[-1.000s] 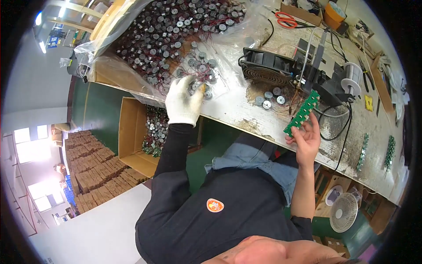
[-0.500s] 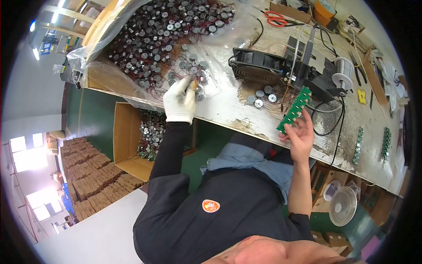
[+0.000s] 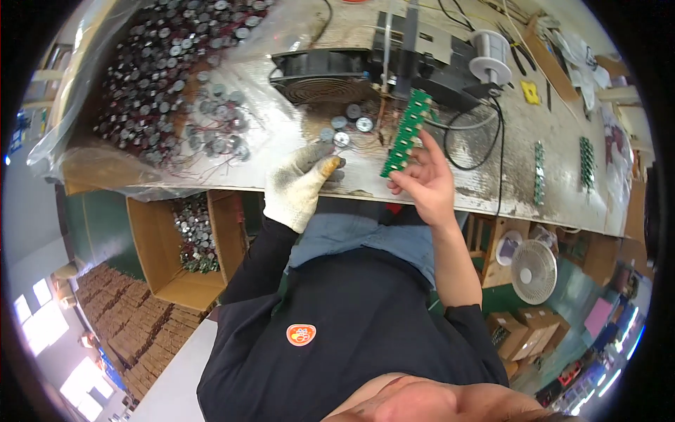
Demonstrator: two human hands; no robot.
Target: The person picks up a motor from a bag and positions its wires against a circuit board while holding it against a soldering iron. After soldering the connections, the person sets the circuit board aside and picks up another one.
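Note:
My left hand, in a white glove with stained fingertips, is closed in a pinch at the table's front edge. Between its fingers shows part of a small round motor, mostly hidden by the thumb. Just beyond lie several loose silver-grey motors with thin wires. Bare and to the right, my right hand grips the lower end of a long green circuit board between thumb and fingers. The board is held tilted above the table, in front of a black soldering stand.
A large heap of wired motors lies on plastic sheeting at left. Behind the loose motors stands a black fan. A solder spool, black cable, pliers and more green boards are at right. A cardboard box stands below.
My left hand has moved right, from the motor heap to beside the loose motors and closer to the board. My right hand still holds the board. The whole view has shifted.

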